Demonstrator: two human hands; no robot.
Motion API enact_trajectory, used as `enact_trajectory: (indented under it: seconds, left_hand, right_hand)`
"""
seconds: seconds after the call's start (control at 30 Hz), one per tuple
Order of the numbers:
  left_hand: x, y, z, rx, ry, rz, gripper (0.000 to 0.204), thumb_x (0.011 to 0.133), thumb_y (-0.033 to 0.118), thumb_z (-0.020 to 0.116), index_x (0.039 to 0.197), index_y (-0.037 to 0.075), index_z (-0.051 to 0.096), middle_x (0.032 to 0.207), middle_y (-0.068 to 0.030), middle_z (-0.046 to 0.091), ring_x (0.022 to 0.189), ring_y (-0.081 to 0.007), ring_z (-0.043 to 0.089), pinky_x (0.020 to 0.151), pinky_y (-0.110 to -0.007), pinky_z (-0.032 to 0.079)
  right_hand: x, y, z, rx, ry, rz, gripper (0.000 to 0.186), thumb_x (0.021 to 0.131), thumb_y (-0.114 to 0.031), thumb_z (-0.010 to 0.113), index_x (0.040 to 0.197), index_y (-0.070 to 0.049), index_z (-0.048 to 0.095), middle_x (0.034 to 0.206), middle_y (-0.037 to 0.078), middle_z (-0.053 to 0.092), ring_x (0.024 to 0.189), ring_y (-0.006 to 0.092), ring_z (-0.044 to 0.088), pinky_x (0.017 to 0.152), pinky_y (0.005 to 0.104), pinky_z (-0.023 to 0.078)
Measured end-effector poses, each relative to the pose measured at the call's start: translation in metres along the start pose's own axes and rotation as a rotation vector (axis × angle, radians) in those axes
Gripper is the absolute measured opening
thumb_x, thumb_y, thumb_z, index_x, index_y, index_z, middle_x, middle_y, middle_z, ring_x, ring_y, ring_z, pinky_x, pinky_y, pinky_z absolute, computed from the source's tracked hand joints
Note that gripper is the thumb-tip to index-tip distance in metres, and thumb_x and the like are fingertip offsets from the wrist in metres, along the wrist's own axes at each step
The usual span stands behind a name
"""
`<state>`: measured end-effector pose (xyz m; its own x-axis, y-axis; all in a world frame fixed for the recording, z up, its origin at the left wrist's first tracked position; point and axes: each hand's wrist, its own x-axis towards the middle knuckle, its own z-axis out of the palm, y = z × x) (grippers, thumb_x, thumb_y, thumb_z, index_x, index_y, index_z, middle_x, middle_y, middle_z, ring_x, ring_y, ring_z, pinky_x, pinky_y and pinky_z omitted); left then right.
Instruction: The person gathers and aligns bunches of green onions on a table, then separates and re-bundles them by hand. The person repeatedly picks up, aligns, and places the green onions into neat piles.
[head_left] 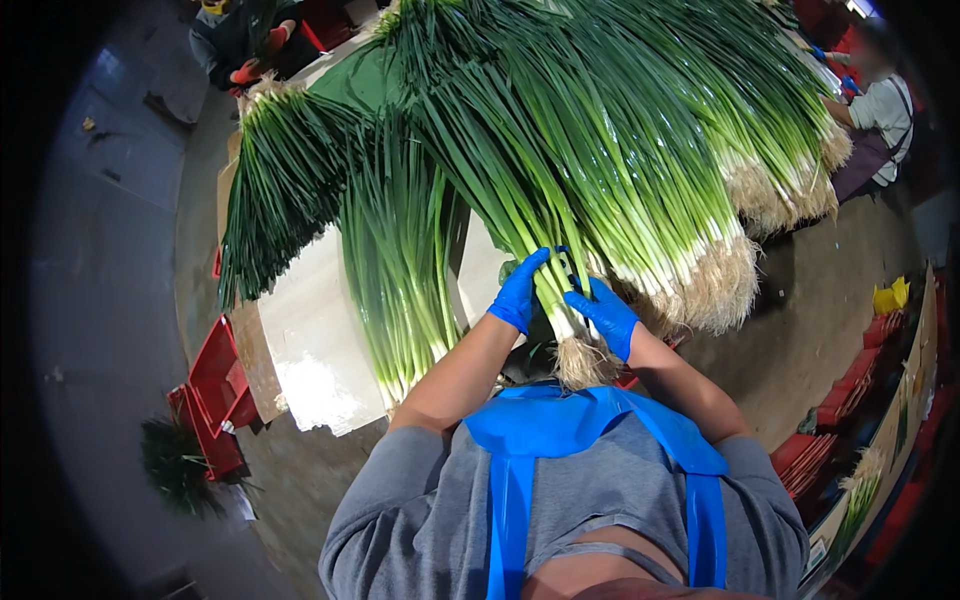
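Both my hands wear blue gloves and grip a bunch of spring onions (pixel 553 298) at the table's near edge. My left hand (pixel 518 290) wraps the left side of the pale stems, thumb on top. My right hand (pixel 606 314) closes on the right side, slightly nearer the shaggy roots, which point towards me. A small dark-blue item (pixel 563 258) shows between the hands; I cannot make out what it is. To the right lies a thick row of spring onions (pixel 640 220), roots facing me. A looser pile of spring onions (pixel 395 260) lies to the left.
A white board (pixel 315 330) covers part of the table at left. Red crates (pixel 222 375) stand beyond its left edge, and more red crates (pixel 845 385) are stacked at right. Gloved co-workers work at the far left (pixel 240 45) and far right (pixel 888 115).
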<state>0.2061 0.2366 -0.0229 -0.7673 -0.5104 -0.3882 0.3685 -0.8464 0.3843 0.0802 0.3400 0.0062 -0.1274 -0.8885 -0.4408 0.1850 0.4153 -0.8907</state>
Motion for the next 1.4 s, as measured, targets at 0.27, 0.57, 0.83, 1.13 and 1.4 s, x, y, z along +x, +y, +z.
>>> enact_trajectory:
  seconds: [0.27,0.57,0.83,1.13,1.4]
  left_hand:
    - [0.016,-0.016,0.013,0.508,0.206,0.280,0.061,0.081,0.042,0.057,0.123,0.000,0.041,0.114,-0.0117,0.052,0.101,-0.0190,0.052,0.086,-0.031,0.042]
    - [0.033,-0.021,0.025,0.488,0.234,0.264,0.103,0.080,0.041,0.060,0.133,0.008,-0.023,0.124,-0.0208,0.038,0.102,-0.0256,0.051,0.082,-0.036,0.046]
    - [0.015,0.006,0.057,0.084,-0.089,0.205,0.059,0.081,0.046,0.056,0.124,0.009,0.039,0.117,-0.0118,0.050,0.105,-0.0259,0.051,0.089,-0.042,0.043]
    - [-0.003,0.043,0.029,-0.170,-0.271,0.323,0.092,0.066,0.070,0.052,0.128,0.006,0.034,0.125,-0.0174,0.043,0.113,-0.0359,0.044,0.096,-0.047,0.037]
    - [-0.009,0.058,0.021,-0.157,-0.345,0.404,0.095,0.056,0.072,0.059,0.130,0.016,0.036,0.128,-0.0163,0.041,0.117,-0.0375,0.040,0.098,-0.051,0.033]
  right_hand:
    - [0.019,-0.001,-0.009,-0.238,-0.078,-0.010,0.095,0.069,-0.017,0.073,0.138,-0.007,0.008,0.128,0.012,0.039,0.114,0.0196,0.041,0.094,0.0313,0.035]
    - [0.023,-0.047,-0.011,0.119,-0.315,0.285,0.082,0.067,-0.003,0.069,0.135,-0.006,0.024,0.119,0.010,0.049,0.106,0.0199,0.050,0.090,0.0315,0.039]
    - [-0.034,-0.072,-0.057,-0.212,-0.342,-0.032,0.074,0.064,0.001,0.068,0.130,-0.006,0.035,0.115,0.006,0.049,0.106,0.0156,0.046,0.085,0.0279,0.041]
    - [-0.123,-0.060,-0.067,-1.143,0.033,-0.043,0.074,0.071,-0.014,0.059,0.135,-0.009,0.022,0.118,0.021,0.049,0.104,0.0366,0.050,0.084,0.0385,0.043]
    - [-0.110,-0.003,-0.082,-1.312,0.312,-0.393,0.068,0.071,-0.009,0.055,0.134,-0.013,0.029,0.083,0.020,0.059,0.069,0.0376,0.056,0.058,0.0447,0.044]
